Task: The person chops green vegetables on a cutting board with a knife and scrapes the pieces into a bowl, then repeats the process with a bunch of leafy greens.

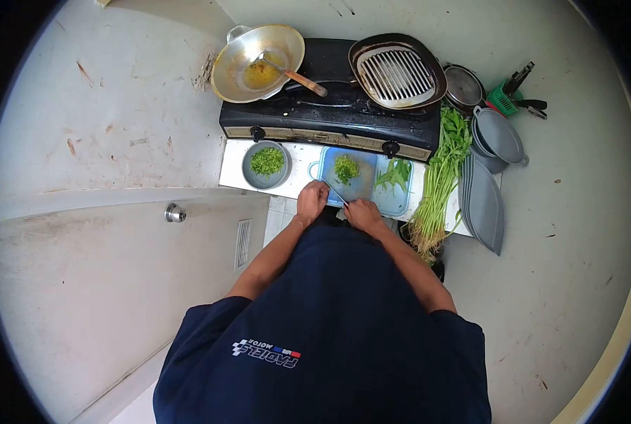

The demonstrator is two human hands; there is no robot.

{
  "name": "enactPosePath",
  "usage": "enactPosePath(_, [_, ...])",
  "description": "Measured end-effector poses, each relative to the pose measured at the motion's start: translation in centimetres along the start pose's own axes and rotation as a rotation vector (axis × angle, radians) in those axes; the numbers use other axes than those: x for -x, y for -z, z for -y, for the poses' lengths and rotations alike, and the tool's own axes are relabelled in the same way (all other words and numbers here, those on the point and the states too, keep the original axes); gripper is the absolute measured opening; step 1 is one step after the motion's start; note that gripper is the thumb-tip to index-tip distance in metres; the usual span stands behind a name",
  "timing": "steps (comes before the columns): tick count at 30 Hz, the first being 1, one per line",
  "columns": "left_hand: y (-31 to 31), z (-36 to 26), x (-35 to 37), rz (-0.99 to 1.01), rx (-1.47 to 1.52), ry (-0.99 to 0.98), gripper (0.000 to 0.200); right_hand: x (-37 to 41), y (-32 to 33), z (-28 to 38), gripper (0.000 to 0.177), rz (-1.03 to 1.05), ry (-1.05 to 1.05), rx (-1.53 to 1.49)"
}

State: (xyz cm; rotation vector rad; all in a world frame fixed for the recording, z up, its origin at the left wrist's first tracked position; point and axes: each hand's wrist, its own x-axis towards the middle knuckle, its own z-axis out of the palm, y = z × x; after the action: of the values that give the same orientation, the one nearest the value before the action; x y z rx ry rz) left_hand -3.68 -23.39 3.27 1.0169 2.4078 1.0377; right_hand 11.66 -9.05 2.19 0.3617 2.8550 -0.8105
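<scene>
My right hand (pixel 362 213) is closed around the handle end of a knife (pixel 336 193) at the near edge of a blue cutting board (pixel 393 206). The thin blade slants away to the left. At its far end are the bent fingers of my left hand (pixel 312 200), pressed together against the blade. Finely chopped greens (pixel 346 169) lie in a small heap on the board, beyond the blade. Some uncut leaves (pixel 396 173) rest on the board's right half. To the left, a grey bowl (pixel 247 169) holds more chopped greens (pixel 266 161).
A black stove (pixel 329 116) stands behind the board, carrying a wok (pixel 227 67) with a wooden-handled ladle (pixel 305 81) and a grill pan (pixel 400 76). On the right are long-stemmed greens with roots (pixel 437 184), grey plates (pixel 483 201) and a green utensil basket (pixel 501 99).
</scene>
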Motion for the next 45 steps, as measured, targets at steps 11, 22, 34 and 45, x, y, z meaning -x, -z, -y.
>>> enactPosePath(11, [-0.8,1.0,-0.1,-0.03,0.091,0.074,0.009,0.0,0.2,0.4,0.04,-0.037,-0.034,-0.01])
enactPosePath(22, [0.0,0.4,-0.1,-0.001,-0.039,0.01,0.007,0.1,1.2,0.6,0.039,0.016,-0.042,-0.025])
enactPosePath(34, [0.0,0.5,0.2,-0.025,-0.06,0.018,0.009,-1.2,0.7,1.3,0.037,0.003,-0.044,0.023])
enactPosePath(45, [0.4,0.3,0.4,0.002,-0.061,0.025,0.011,-0.2,0.5,0.9,0.038,0.033,-0.133,0.039])
